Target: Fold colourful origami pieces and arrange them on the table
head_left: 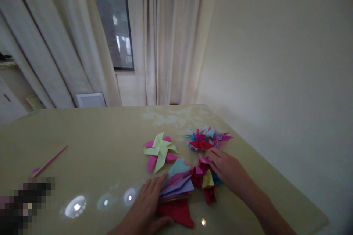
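Half-open left grip (pixel 149 196) rests against layered multicoloured folded paper (pixel 178 185); right grip (pixel 224 165), hold unclear, meets a red-and-yellow folded-paper heap (pixel 208 179), with spiky multicoloured paper shapes (pixel 202 144) already piled beyond.

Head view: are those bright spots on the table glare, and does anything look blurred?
Head view: yes, round glare spots on the glossy table, mostly left of the left hand; head view: folded paper pieces beside the right hand look soft; head view: a pixelated patch hides the lower left.
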{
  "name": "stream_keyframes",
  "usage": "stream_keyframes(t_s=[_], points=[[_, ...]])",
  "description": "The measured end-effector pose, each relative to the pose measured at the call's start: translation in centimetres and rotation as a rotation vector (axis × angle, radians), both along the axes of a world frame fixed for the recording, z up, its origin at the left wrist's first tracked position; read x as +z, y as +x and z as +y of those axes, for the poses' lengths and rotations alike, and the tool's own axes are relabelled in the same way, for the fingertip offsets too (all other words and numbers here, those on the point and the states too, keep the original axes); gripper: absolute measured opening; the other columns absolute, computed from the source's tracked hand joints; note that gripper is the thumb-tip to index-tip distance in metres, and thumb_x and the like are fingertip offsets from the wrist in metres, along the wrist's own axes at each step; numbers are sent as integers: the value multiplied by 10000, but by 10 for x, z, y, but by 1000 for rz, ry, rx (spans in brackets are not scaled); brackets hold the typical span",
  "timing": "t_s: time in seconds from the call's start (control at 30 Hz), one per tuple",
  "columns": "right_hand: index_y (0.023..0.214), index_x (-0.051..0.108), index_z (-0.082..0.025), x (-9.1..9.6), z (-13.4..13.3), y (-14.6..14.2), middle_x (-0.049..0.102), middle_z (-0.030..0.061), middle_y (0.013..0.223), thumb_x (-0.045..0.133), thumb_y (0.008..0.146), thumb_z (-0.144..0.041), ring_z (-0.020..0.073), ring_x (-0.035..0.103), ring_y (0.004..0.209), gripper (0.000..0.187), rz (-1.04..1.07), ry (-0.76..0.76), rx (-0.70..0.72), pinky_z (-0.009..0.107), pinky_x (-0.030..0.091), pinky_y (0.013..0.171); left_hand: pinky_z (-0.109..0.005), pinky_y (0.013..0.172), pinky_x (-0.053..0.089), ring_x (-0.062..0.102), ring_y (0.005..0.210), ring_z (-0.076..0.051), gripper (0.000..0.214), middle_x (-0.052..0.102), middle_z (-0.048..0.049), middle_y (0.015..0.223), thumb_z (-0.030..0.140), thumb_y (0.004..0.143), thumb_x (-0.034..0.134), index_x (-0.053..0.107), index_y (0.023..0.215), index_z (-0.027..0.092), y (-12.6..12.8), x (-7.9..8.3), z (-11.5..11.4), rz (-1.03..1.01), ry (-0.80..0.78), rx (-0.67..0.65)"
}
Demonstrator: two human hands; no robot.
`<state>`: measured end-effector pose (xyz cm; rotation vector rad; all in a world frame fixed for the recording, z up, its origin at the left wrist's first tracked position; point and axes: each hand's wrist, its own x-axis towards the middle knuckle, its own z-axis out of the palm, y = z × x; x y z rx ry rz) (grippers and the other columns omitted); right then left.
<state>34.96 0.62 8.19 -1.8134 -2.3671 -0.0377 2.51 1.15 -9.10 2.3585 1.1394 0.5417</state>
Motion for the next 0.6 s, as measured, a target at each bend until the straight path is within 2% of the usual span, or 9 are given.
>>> stream_keyframes(t_s=[0.07,0.13,0.27,0.37,0.47,0.6], points=[[1123,701,-200,-24,-18,7,736,115,1170,504,1050,-150,258,733,1035,216,105,111,-15,382,592,897,-644,1235,385,415,1533,-439,1176,427,-150,1697,370,759,888,193,1706,325,3,-6,-1,58,-28,29],[1130,688,-229,-43,-34,11,734,100,1151,522,1078,-246,247,735,1042,175,242,260,-11,370,601,907,-604,1243,389,433,1529,-416,1046,457,-150,1680,347,818,827,263,1696,288,5,-3,-2,102,-29,54],[1236,659,-256,-69,-56,12,722,101,1215,553,1083,-360,257,722,1115,213,388,488,-66,385,595,966,-522,1241,408,499,1490,-363,735,538,-152,1622,342,960,655,413,1646,232,8,23,-5,173,-17,62],[1406,608,-256,-84,-63,7,680,124,1389,613,1043,-399,302,680,1232,390,299,502,-22,436,571,1019,-496,1223,426,553,1444,-345,612,598,-158,1563,194,970,542,524,1581,208,10,45,-3,282,-52,34],[1554,514,-254,-94,-65,3,602,129,1539,688,992,-433,330,628,1316,614,143,442,95,459,538,1050,-466,1216,429,566,1434,-325,670,619,-156,1540,39,889,481,587,1530,201,12,61,1,406,-68,47],[1615,455,-254,-97,-58,-3,486,141,1653,695,984,-405,345,560,1401,692,61,391,101,487,483,1095,-442,1223,420,578,1424,-317,699,635,-164,1520,-14,805,485,644,1461,166,5,69,6,418,-59,40]])
